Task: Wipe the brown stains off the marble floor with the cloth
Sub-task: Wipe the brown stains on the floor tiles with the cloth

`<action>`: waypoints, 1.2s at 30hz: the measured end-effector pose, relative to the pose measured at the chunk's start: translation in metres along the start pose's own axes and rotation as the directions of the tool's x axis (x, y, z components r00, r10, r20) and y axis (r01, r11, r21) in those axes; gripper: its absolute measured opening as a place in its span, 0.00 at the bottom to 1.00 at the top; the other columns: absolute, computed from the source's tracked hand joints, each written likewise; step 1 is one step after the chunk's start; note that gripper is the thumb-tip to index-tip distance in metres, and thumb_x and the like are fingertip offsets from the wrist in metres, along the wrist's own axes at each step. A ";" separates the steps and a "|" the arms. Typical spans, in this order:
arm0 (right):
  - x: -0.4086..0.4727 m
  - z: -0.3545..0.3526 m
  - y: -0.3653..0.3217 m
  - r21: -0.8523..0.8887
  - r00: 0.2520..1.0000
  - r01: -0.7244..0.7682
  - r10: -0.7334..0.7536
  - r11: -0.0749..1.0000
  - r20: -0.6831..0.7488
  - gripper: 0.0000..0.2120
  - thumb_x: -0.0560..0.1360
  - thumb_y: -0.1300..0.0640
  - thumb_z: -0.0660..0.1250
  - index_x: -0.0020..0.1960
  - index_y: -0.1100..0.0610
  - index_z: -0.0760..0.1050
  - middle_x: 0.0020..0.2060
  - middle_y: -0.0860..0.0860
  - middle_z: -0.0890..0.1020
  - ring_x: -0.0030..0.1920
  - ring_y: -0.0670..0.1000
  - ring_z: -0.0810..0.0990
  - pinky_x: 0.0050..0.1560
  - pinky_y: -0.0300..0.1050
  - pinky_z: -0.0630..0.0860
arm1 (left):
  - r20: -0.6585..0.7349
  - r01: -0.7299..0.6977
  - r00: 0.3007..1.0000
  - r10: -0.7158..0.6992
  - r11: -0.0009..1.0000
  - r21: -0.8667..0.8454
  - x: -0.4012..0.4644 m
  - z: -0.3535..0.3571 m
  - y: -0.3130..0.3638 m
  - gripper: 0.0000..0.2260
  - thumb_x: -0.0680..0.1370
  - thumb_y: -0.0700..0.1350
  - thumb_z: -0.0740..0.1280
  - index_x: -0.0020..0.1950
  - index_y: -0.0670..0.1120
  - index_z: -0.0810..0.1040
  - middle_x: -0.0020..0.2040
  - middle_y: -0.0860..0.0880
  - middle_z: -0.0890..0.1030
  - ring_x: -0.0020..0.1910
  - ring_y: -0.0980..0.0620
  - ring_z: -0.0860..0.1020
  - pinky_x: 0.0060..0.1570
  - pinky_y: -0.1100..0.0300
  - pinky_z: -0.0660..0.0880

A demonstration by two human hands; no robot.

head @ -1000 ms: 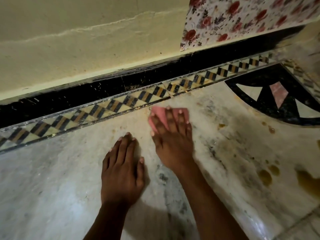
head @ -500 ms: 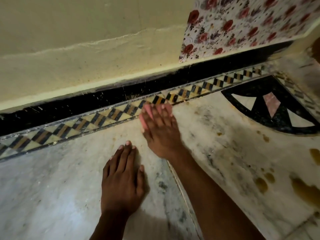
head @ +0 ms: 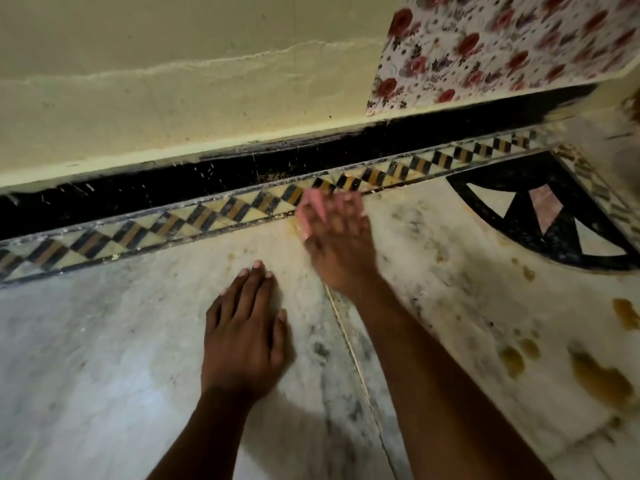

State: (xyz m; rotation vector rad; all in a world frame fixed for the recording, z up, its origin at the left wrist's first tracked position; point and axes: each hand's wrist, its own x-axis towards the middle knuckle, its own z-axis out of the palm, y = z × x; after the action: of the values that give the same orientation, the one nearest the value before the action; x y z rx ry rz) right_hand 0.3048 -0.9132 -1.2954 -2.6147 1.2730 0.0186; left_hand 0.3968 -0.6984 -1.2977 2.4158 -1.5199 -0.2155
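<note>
My right hand (head: 337, 244) presses a pink cloth (head: 310, 209) flat against the marble floor (head: 104, 358), right at the edge of the chequered border strip (head: 194, 216). Its fingers lie straight over the cloth and the hand is blurred by motion. A faint orange smear sits on the marble just left of the cloth. My left hand (head: 242, 337) rests flat on the marble, fingers straight, nearer to me and left of the right hand. Brown stains (head: 602, 379) lie on the marble at the lower right, with smaller drops (head: 512, 360) beside them.
A cream wall (head: 173, 81) with a black skirting band (head: 138, 188) runs along the far side. A floral-patterned sheet (head: 502, 43) hangs at the upper right. A black inlay with white and pink triangles (head: 547, 216) sits at the right. More small brown spots (head: 528, 271) lie near it.
My right hand has slid the pink cloth farther away and leftward up to the border strip. An orange smear now shows beside it. My left hand has stayed planted.
</note>
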 end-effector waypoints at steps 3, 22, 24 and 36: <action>-0.078 0.009 -0.005 -0.025 0.981 0.195 -0.195 0.980 0.005 0.29 0.86 0.37 0.44 0.86 0.38 0.46 0.87 0.46 0.45 0.86 0.55 0.40 0.83 0.66 0.44 | -0.004 -0.006 1.000 0.006 1.000 -0.001 0.001 -0.002 -0.001 0.29 0.84 0.57 0.52 0.83 0.46 0.66 0.85 0.46 0.64 0.83 0.46 0.63 0.78 0.43 0.65; -0.121 -0.011 0.072 0.004 0.970 -0.200 0.197 0.980 0.139 0.28 0.85 0.32 0.41 0.82 0.30 0.35 0.84 0.45 0.32 0.83 0.60 0.29 0.75 0.73 0.33 | -0.009 -0.014 1.000 0.014 1.000 0.004 0.002 -0.002 -0.002 0.28 0.85 0.57 0.52 0.84 0.47 0.63 0.85 0.47 0.62 0.84 0.45 0.60 0.77 0.44 0.61; -0.098 -0.018 0.099 0.005 0.899 -0.430 0.427 0.903 0.095 0.28 0.86 0.34 0.42 0.83 0.31 0.36 0.86 0.47 0.35 0.84 0.63 0.32 0.78 0.77 0.35 | -0.019 -0.013 1.000 0.013 1.000 0.014 0.001 0.000 -0.002 0.28 0.85 0.57 0.53 0.83 0.48 0.63 0.85 0.47 0.62 0.83 0.44 0.61 0.77 0.44 0.62; -0.193 0.009 0.051 0.012 0.982 -0.188 0.188 0.982 0.001 0.30 0.85 0.34 0.45 0.84 0.34 0.40 0.87 0.51 0.41 0.85 0.62 0.36 0.82 0.69 0.48 | -0.030 -0.031 0.999 0.031 1.000 0.000 0.001 -0.003 0.001 0.28 0.84 0.57 0.53 0.82 0.47 0.65 0.84 0.46 0.63 0.82 0.42 0.62 0.75 0.42 0.63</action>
State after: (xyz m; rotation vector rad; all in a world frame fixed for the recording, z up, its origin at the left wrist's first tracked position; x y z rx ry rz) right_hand 0.1459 -0.7916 -1.2923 -2.4749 1.5110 0.0429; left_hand 0.3977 -0.6993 -1.2943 2.3825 -1.5426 -0.1725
